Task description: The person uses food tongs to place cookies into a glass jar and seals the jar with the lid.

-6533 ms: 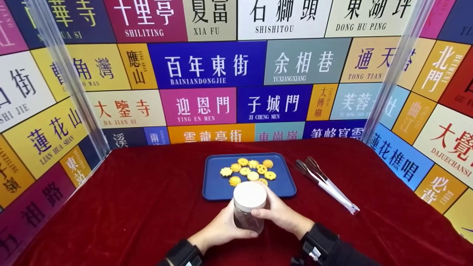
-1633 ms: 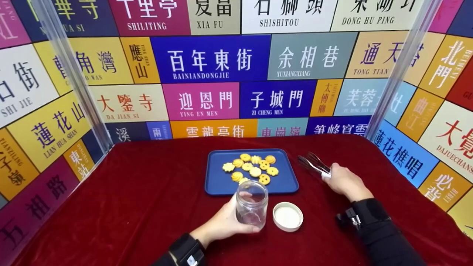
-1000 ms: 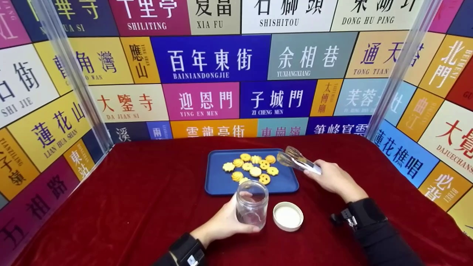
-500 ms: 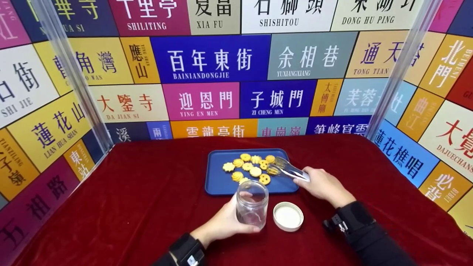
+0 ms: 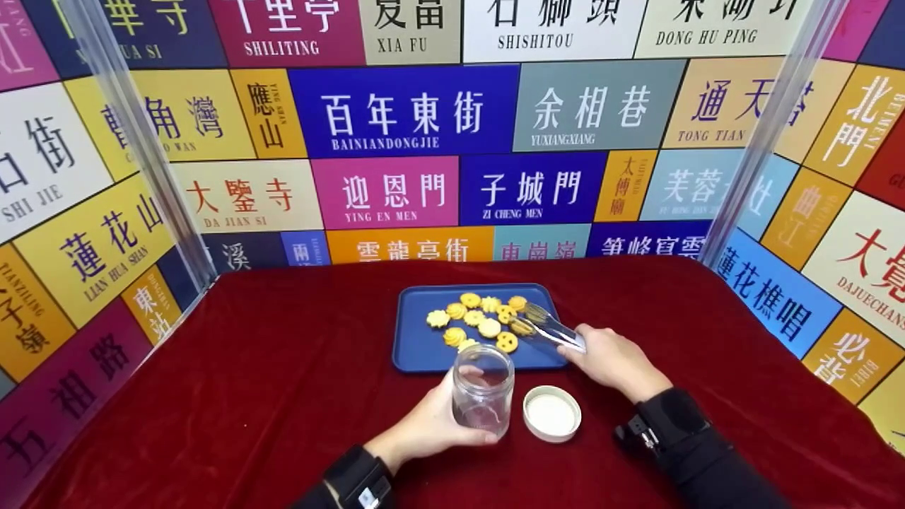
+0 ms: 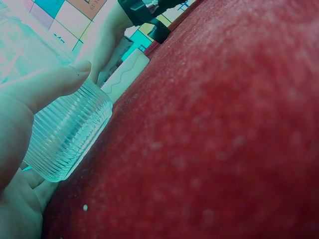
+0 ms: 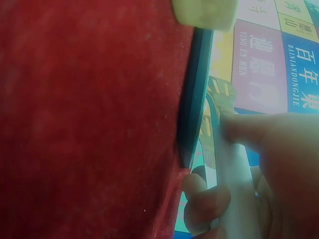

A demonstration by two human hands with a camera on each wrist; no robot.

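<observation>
My left hand (image 5: 435, 431) wraps round a clear, ribbed jar (image 5: 483, 399) that stands upright without its lid at the tray's front edge. In the left wrist view, the thumb lies across the ribbed side of the jar (image 6: 70, 134). My right hand (image 5: 614, 360) grips a pair of tongs (image 5: 558, 332) by the white handles. The slotted tips of the tongs are at a cookie on the right side of the blue tray (image 5: 417, 353), partly covering it. Several cookies (image 5: 474, 318) lie together on this tray. The cream lid (image 5: 551, 413) lies upside down right of the jar.
A dark red cloth (image 5: 283, 367) covers the table. Behind it and at both sides stand walls (image 5: 403, 113) of colourful sign panels, with clear corner posts (image 5: 749, 134). The lid sits between the jar and my right forearm.
Earlier both hands were on the lidded jar; now the lid is off and on the cloth. My right hand has picked up the tongs and brought their tips left, over the tray's cookies.
</observation>
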